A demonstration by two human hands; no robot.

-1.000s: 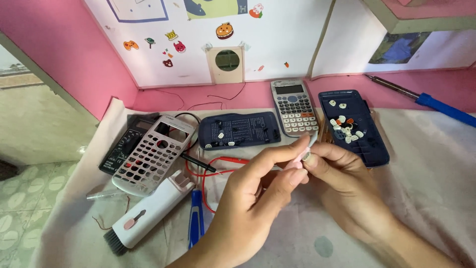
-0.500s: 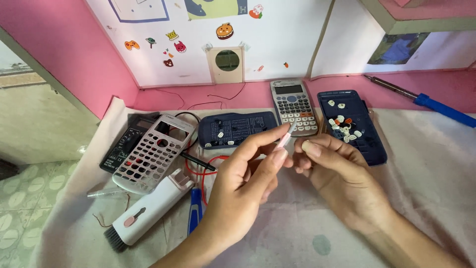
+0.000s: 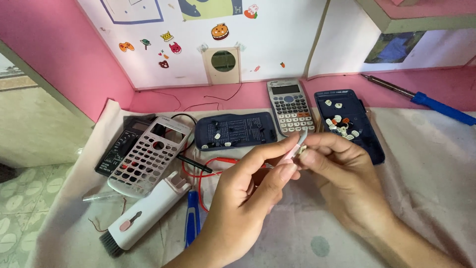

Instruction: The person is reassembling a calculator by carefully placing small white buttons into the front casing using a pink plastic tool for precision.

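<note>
My left hand (image 3: 248, 198) pinches a thin pink-and-white tool (image 3: 296, 147) between thumb and fingers, its tip pointing up. My right hand (image 3: 342, 173) meets it from the right, its thumb and forefinger closed on a small pale piece (image 3: 303, 149) at the tool's tip. Both hands hover above the white cloth (image 3: 426, 164). Just behind them lie a dark blue calculator back (image 3: 235, 130), a whole grey calculator (image 3: 291, 106) and a dark blue cover (image 3: 369, 144) with several loose keys on it.
A grey calculator front with empty key holes (image 3: 148, 156) rests on a black device (image 3: 116, 151) at the left. Near it are a white brush tool (image 3: 144, 213), a blue handle (image 3: 192, 223), red wires (image 3: 206, 171) and a black probe. A blue-handled soldering iron (image 3: 436, 106) lies back right.
Both hands drifted a little left, then back right. My left fingers have shifted their grip along the pink tool; the right fingertips stay at its tip.
</note>
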